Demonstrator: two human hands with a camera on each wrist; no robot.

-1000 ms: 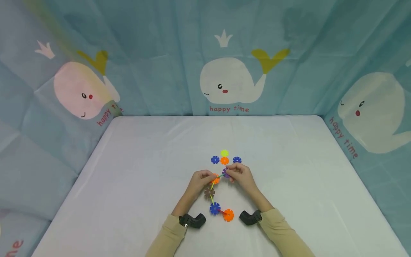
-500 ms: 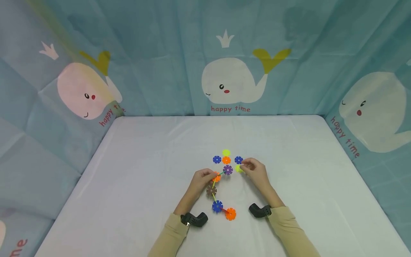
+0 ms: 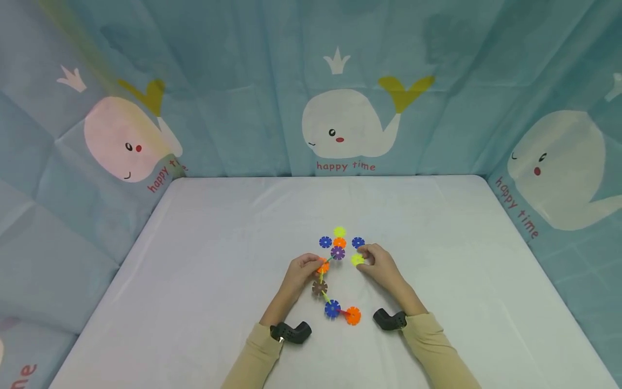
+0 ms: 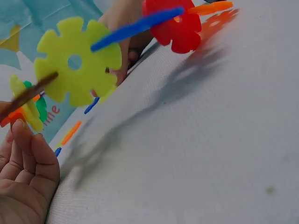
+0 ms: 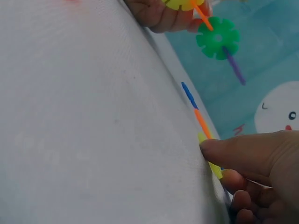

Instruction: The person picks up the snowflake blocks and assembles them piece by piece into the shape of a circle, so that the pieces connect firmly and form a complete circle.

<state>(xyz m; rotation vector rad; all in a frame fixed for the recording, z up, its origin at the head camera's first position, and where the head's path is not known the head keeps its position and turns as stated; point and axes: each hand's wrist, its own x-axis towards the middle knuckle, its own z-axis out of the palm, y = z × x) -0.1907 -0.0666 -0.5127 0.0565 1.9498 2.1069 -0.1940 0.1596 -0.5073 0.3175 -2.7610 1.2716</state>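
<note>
Chain [image 3: 319, 288]: pinched in left hand [image 3: 301, 271] near its far end, trailed toward 5 o'clock over table [image 3: 218, 243]. Pinched single yellow disc [image 3: 357, 260] with right hand [image 3: 382, 267], 3 o'clock from there. Looked light, stiff in pieces, slightly slick, weak where slotted. Looked best gripped by disc rims [image 4: 70, 26], not thin sticks [image 4: 138, 29].
</note>
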